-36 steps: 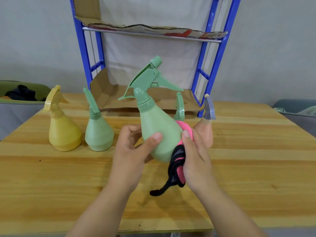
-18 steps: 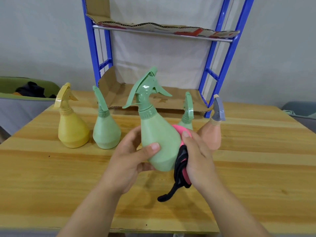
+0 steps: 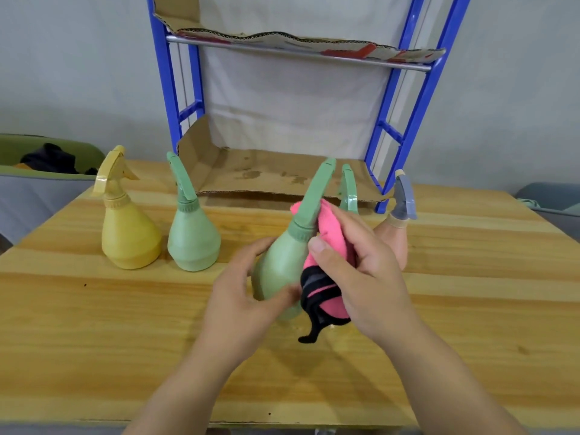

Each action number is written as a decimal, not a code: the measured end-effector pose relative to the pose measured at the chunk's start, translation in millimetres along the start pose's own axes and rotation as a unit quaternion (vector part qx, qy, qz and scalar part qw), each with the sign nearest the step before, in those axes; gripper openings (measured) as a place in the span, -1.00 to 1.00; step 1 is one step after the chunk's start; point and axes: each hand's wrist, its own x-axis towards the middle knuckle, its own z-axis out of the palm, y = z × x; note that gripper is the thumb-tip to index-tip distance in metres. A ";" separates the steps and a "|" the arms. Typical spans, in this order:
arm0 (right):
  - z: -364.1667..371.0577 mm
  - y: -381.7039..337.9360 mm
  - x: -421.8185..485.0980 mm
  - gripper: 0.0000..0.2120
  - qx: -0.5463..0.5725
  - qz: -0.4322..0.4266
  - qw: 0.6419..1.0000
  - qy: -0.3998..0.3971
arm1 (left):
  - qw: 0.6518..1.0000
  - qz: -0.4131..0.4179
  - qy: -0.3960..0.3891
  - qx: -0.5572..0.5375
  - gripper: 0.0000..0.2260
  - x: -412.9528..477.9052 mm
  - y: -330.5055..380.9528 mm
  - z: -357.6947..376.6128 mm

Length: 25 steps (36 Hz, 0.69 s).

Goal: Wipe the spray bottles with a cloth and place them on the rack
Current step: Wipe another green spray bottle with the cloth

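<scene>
My left hand [image 3: 241, 299] grips the lower body of a green spray bottle [image 3: 279, 265], held above the wooden table [image 3: 94, 324] and tilted away from me. My right hand [image 3: 367, 274] presses a pink cloth with black trim [image 3: 326, 271] against the bottle's right side near its neck. A yellow bottle [image 3: 128, 233] and a second green bottle [image 3: 192, 237] stand at the left. Behind my right hand a third green bottle [image 3: 348, 191] and a peach bottle with a grey trigger [image 3: 400, 221] are partly hidden. The blue rack [image 3: 420, 98] stands at the back.
Cardboard sheets line the rack's lower shelf [image 3: 266, 174] and upper shelf [image 3: 298, 42]. A green bin [image 3: 40, 155] with dark cloth sits off the table's left edge. A grey container [image 3: 552, 202] shows at the right edge.
The held bottle has tilted away and turned, so its trigger head now points toward the rack. My right hand has slid the cloth up from the bottle's base toward its neck.
</scene>
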 end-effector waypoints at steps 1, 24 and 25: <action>1.0 0.6 0.3 -0.55 0.007 0.005 1.000 -0.003 | 1.000 0.012 0.007 0.023 -0.50 0.5 0.4 0.4; -21.6 -5.0 9.8 -0.82 0.147 -0.029 0.989 -0.012 | 0.954 -0.071 -0.232 -0.174 -0.42 17.4 -3.3 -13.4; -21.1 -4.8 9.3 -0.87 0.148 -0.021 0.989 -0.001 | 0.956 -0.070 -0.217 -0.182 -0.43 16.8 -3.6 -11.0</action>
